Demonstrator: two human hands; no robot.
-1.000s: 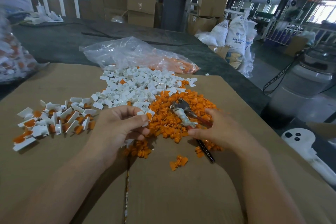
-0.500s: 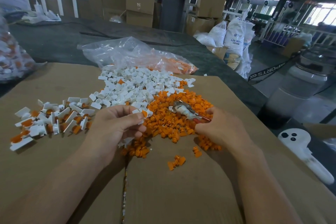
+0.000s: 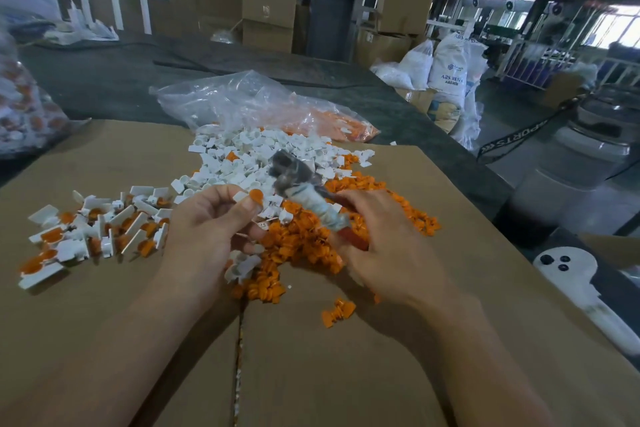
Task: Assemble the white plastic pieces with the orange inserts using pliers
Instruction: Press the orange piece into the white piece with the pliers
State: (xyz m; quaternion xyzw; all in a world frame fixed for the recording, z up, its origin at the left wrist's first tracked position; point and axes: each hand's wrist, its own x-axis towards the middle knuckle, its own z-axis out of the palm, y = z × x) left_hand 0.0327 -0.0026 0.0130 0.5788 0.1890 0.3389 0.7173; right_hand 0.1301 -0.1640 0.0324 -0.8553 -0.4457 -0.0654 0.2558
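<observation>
Cardboard worktop [image 3: 104, 156], warehouse interior. Left hand [image 3: 211, 229] pinches a white piece [image 3: 241, 197] and orange insert [image 3: 256, 195], presenting them to the blurred pliers [image 3: 298, 180] gripped in the right hand [image 3: 388, 250], presumably for pressing together.

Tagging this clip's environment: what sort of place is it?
Most likely a factory or warehouse floor: stacked cardboard boxes, white sacks labelled ABS, and bulk piles of white plastic pieces and orange inserts on a cardboard-covered table.
</observation>
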